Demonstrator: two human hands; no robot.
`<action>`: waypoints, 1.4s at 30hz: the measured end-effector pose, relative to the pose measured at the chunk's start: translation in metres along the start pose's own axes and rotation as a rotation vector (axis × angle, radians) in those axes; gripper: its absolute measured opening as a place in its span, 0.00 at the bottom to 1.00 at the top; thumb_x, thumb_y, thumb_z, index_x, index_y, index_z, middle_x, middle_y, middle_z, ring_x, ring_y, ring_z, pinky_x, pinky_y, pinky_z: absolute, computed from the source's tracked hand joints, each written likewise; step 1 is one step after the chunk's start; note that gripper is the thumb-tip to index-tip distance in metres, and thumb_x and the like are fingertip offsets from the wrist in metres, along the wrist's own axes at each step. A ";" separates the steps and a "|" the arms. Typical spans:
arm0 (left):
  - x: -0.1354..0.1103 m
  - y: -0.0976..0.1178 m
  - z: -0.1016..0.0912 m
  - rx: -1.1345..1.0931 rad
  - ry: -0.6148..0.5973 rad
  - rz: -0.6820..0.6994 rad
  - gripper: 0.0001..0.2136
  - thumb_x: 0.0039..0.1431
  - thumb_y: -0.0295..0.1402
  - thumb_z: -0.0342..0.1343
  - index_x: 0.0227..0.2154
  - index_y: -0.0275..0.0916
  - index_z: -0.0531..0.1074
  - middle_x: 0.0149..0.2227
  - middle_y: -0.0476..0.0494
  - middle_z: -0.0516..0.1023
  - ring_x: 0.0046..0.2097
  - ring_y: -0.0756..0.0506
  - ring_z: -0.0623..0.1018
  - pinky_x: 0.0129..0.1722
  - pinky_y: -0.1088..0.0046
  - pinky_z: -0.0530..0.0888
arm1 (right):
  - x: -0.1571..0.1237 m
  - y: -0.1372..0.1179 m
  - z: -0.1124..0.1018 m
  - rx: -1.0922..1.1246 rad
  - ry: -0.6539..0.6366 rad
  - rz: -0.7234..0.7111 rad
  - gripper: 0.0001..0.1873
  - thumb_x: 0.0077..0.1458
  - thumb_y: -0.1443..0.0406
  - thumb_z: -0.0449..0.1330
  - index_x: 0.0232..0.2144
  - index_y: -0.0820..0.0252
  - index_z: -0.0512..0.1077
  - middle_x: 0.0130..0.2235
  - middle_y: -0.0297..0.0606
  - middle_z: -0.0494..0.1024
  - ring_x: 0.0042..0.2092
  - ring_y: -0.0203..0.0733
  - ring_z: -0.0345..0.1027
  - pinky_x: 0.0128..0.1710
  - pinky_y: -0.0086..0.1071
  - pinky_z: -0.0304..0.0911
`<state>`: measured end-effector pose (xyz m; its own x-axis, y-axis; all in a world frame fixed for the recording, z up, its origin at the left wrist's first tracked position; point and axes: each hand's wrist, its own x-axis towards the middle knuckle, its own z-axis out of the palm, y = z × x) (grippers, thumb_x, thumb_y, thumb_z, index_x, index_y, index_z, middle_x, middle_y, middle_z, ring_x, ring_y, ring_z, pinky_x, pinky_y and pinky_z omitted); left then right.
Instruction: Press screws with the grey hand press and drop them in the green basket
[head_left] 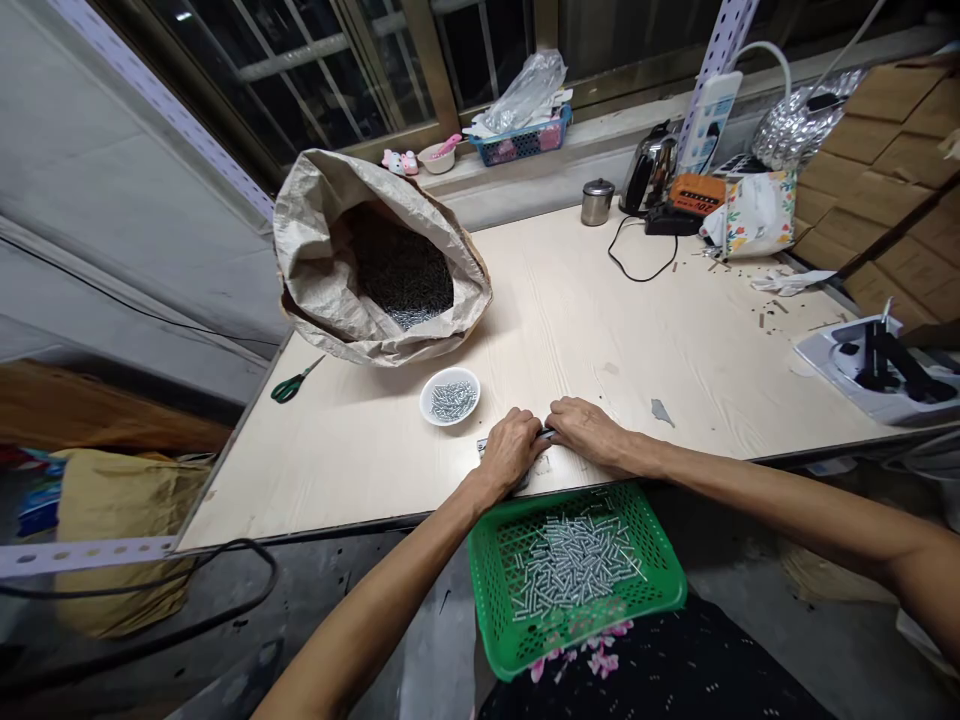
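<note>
My left hand (510, 450) and my right hand (589, 432) meet at the near edge of the pale wooden table (600, 330), both with fingers curled around a small dark tool or part (544, 434) that I cannot make out. Just left of them stands a small white bowl (449, 396) of little metal pieces. Below the table edge, on my lap, rests a green plastic basket (574, 570) holding several small silvery metal pieces.
A big open paper sack (375, 260) of dark small parts sits at the back left, green-handled scissors (294, 383) beside it. A kettle (649, 170), metal cup (597, 201), tissue box (757, 215) and a white-and-black device (877, 365) stand to the right. Cardboard boxes (892, 150) are stacked far right.
</note>
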<state>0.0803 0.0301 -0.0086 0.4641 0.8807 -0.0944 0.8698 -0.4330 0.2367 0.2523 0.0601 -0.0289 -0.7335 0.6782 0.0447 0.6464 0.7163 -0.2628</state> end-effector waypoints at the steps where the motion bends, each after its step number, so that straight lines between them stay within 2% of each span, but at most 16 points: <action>1: -0.004 0.000 -0.001 0.001 0.033 0.007 0.11 0.60 0.38 0.54 0.41 0.36 0.72 0.40 0.39 0.74 0.45 0.41 0.71 0.43 0.64 0.71 | -0.003 0.000 -0.002 0.015 0.022 -0.012 0.11 0.55 0.62 0.62 0.37 0.64 0.71 0.38 0.44 0.72 0.40 0.45 0.63 0.40 0.37 0.59; 4: -0.027 -0.006 -0.008 -0.034 0.212 -0.012 0.20 0.59 0.38 0.56 0.52 0.37 0.66 0.50 0.36 0.71 0.49 0.40 0.70 0.47 0.63 0.70 | -0.011 0.001 -0.011 0.056 0.100 -0.086 0.33 0.47 0.53 0.67 0.51 0.63 0.64 0.50 0.49 0.67 0.49 0.50 0.60 0.45 0.41 0.59; 5: -0.036 -0.010 -0.011 -0.057 0.281 -0.054 0.18 0.60 0.38 0.54 0.52 0.37 0.66 0.49 0.37 0.72 0.49 0.41 0.71 0.47 0.63 0.70 | -0.014 0.000 -0.013 0.060 0.119 -0.101 0.35 0.47 0.52 0.66 0.53 0.62 0.63 0.52 0.50 0.66 0.50 0.51 0.58 0.46 0.43 0.59; 8: -0.064 -0.025 -0.019 -0.129 0.403 -0.281 0.11 0.63 0.36 0.49 0.39 0.37 0.74 0.38 0.41 0.76 0.43 0.43 0.73 0.44 0.66 0.70 | -0.015 -0.008 -0.013 0.074 0.109 -0.110 0.25 0.53 0.53 0.63 0.48 0.62 0.67 0.47 0.47 0.68 0.48 0.49 0.59 0.44 0.41 0.59; 10: -0.078 -0.035 -0.020 -0.216 0.364 -0.428 0.10 0.61 0.35 0.50 0.31 0.37 0.74 0.33 0.43 0.76 0.38 0.44 0.74 0.40 0.68 0.69 | -0.012 -0.015 -0.007 0.084 0.065 -0.111 0.17 0.54 0.56 0.62 0.42 0.61 0.69 0.41 0.43 0.70 0.43 0.46 0.60 0.41 0.38 0.58; 13: -0.087 -0.043 -0.014 -0.382 0.233 -0.588 0.10 0.57 0.36 0.52 0.25 0.38 0.74 0.29 0.45 0.77 0.33 0.45 0.75 0.35 0.71 0.68 | -0.006 -0.022 0.005 0.088 0.027 -0.124 0.07 0.58 0.62 0.58 0.34 0.61 0.68 0.36 0.40 0.71 0.38 0.42 0.60 0.37 0.35 0.57; 18: -0.091 -0.052 -0.007 -0.466 0.254 -0.704 0.13 0.54 0.40 0.50 0.26 0.37 0.75 0.31 0.45 0.79 0.34 0.45 0.75 0.36 0.72 0.68 | -0.004 -0.022 0.016 0.102 0.079 -0.212 0.09 0.64 0.65 0.48 0.32 0.61 0.65 0.34 0.39 0.70 0.33 0.37 0.59 0.33 0.32 0.54; 25: -0.089 -0.055 -0.001 -0.504 0.233 -0.730 0.14 0.53 0.42 0.49 0.26 0.37 0.74 0.30 0.45 0.79 0.33 0.45 0.75 0.36 0.72 0.67 | -0.008 -0.013 0.021 0.107 0.091 -0.138 0.12 0.65 0.64 0.45 0.33 0.61 0.65 0.35 0.39 0.70 0.30 0.35 0.58 0.25 0.31 0.46; 31: -0.081 -0.049 0.002 -0.469 0.221 -0.671 0.13 0.57 0.39 0.48 0.27 0.37 0.74 0.30 0.46 0.77 0.33 0.47 0.74 0.36 0.73 0.67 | -0.013 -0.003 0.013 0.249 0.164 -0.083 0.15 0.66 0.60 0.43 0.37 0.60 0.66 0.36 0.39 0.70 0.34 0.36 0.63 0.28 0.30 0.53; 34: -0.076 -0.041 0.006 -0.381 0.203 -0.606 0.13 0.59 0.40 0.49 0.28 0.38 0.73 0.31 0.46 0.76 0.33 0.47 0.74 0.34 0.73 0.67 | -0.018 0.007 0.008 0.279 0.207 -0.019 0.15 0.67 0.59 0.43 0.38 0.59 0.66 0.37 0.39 0.71 0.35 0.36 0.64 0.29 0.30 0.56; 39: -0.064 -0.022 0.014 -0.112 0.187 -0.575 0.13 0.58 0.44 0.55 0.34 0.38 0.69 0.35 0.45 0.74 0.37 0.45 0.74 0.31 0.73 0.66 | -0.024 0.021 0.010 0.291 0.253 0.104 0.13 0.66 0.59 0.45 0.37 0.58 0.67 0.37 0.38 0.71 0.33 0.37 0.65 0.30 0.31 0.59; 42: -0.054 -0.018 0.017 -0.040 0.186 -0.558 0.10 0.61 0.41 0.52 0.36 0.38 0.68 0.36 0.44 0.74 0.39 0.44 0.75 0.31 0.72 0.66 | -0.025 0.023 0.014 0.260 0.246 0.135 0.12 0.65 0.60 0.46 0.38 0.58 0.67 0.37 0.37 0.71 0.33 0.37 0.66 0.30 0.30 0.58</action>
<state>0.0426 -0.0132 -0.0240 -0.1027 0.9937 -0.0455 0.9653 0.1106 0.2367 0.2827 0.0573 -0.0497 -0.5525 0.8055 0.2141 0.6359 0.5735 -0.5165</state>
